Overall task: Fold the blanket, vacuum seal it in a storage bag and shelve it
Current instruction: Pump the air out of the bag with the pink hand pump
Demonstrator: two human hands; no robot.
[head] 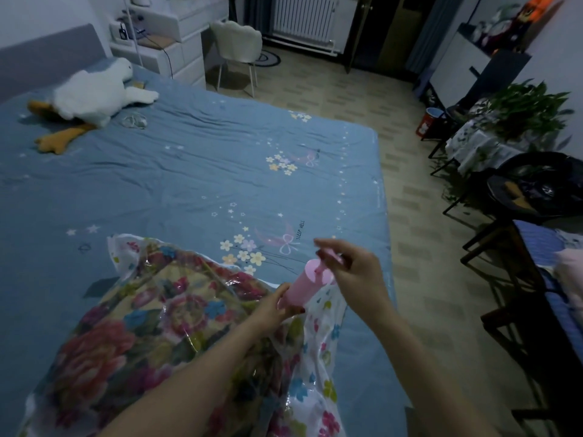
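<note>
A flowered blanket lies folded inside a clear storage bag printed with small flowers, at the near edge of the blue bed. A pink hand pump stands tilted on the bag's right part. My left hand grips the pump's cylinder near its base. My right hand holds the pump's pink handle above the cylinder. The handle is a little way out of the cylinder. Where the pump meets the bag is hidden by my left hand.
A white plush goose lies at the far left of the bed. A small clear plastic piece lies beside it. To the right stand dark chairs, a plant and a red bucket on the tiled floor.
</note>
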